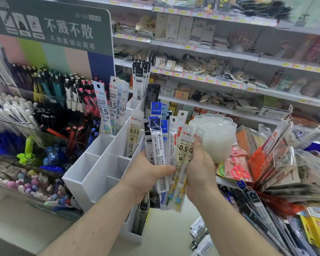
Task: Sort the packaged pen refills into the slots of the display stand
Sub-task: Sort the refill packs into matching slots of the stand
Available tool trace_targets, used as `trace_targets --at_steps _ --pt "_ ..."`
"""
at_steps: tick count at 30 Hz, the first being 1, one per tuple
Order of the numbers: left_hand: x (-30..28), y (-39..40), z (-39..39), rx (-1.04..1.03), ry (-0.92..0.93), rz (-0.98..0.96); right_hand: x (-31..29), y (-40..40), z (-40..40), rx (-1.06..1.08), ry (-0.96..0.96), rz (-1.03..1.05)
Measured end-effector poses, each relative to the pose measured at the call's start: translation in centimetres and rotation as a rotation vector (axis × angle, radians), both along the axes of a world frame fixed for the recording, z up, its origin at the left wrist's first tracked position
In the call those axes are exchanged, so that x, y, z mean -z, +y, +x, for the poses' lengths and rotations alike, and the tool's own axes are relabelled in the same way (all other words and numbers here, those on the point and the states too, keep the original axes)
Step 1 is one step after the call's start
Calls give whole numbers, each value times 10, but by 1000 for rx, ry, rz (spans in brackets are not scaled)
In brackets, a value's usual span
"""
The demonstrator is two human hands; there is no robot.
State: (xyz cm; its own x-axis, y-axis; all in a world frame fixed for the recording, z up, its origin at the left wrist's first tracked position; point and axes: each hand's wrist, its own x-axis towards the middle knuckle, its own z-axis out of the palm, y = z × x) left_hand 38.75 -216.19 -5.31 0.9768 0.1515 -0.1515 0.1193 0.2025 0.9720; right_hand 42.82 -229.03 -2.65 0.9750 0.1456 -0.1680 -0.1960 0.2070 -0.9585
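in the head view we see the left hand [146,174] gripping a fanned bundle of refill packs [156,143] just beside the white display stand [100,163]. the right hand [199,163] pinches one pack [183,154] in that bundle. some slots already hold packs [115,108].

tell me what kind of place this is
Most likely a stationery shop. Wall shelves carry yellow price tags, a pen display holds rows of pens, and both the left hand and right hand hold packaged pen refills beside a white slotted stand.
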Motion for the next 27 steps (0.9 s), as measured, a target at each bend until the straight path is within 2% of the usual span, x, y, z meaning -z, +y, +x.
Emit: trace_targets --at_steps 5,9,13,20,27 --pt "-6 1 -3 1 -1 2 4 7 -4 12 -61 -42" --pt "-17 15 -14 -115 7 6 3 -8 3 95 -36 -41" --pt "-37 32 -33 -220 -63 0 -2 -22 18 116 -77 -74" --pt "-66 58 -62 -277 -194 44 -9 -13 28 -35 -96 -138" --pt "-67 64 -82 -363 -193 90 -21 5 31 -102 -166 -126"
